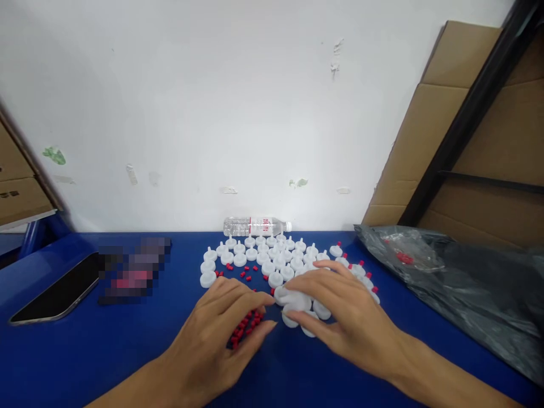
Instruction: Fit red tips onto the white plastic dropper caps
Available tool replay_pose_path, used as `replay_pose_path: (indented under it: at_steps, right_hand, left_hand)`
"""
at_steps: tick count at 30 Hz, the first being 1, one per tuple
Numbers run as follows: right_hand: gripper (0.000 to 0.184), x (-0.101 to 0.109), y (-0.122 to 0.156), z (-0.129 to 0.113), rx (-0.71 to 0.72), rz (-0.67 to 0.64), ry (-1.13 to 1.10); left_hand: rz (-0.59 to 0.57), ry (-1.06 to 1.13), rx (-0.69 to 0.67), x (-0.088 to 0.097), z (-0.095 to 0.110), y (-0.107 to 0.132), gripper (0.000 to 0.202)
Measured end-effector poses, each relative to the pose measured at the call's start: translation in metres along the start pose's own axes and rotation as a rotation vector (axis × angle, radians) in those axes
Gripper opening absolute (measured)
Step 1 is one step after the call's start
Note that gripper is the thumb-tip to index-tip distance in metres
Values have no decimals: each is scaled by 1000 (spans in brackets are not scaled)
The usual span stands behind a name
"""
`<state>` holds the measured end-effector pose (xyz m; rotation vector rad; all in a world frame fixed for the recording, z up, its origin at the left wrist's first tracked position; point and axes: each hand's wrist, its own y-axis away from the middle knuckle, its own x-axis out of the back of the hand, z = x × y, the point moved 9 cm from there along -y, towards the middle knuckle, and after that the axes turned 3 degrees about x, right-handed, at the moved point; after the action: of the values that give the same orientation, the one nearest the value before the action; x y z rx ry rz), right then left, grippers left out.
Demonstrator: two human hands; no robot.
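Observation:
Several white round caps with small spouts [263, 256] stand in rows on the blue table [127, 351]. Small red plugs [244, 273] lie scattered among them. My left hand [221, 328] rests palm down over a pile of red plugs [246, 327], its fingers curled around them. My right hand [340, 309] lies over a cluster of white caps [295, 303], fingers bent and touching them. Some caps at the right carry red plugs [362, 265] on their spouts.
A clear water bottle [255, 226] lies on its side against the white wall. A dark phone [57, 294] lies at the left beside a blurred-out object. A grey plastic bag [459, 277] holds red pieces at the right. Cardboard boxes [488, 141] lean at the right.

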<state>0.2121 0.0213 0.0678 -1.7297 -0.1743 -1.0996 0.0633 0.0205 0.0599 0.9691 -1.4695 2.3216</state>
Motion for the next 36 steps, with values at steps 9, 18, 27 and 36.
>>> replay_pose_path:
  at_steps: [9, 18, 27, 36]
  right_hand:
    - [30, 3, 5, 23, -52, 3, 111]
    - [33, -6, 6, 15, -35, -48, 61]
    - [28, -9, 4, 10, 0, -75, -19]
    - [28, -4, 1, -17, 169, -47, -16]
  left_hand:
    - [-446, -69, 102, -20, -14, 10, 7]
    - [-477, -164, 38, -31, -15, 16, 4]
    - [-371, -101, -13, -24, -5, 10, 11]
    - [-43, -28, -61, 2, 0, 4, 18]
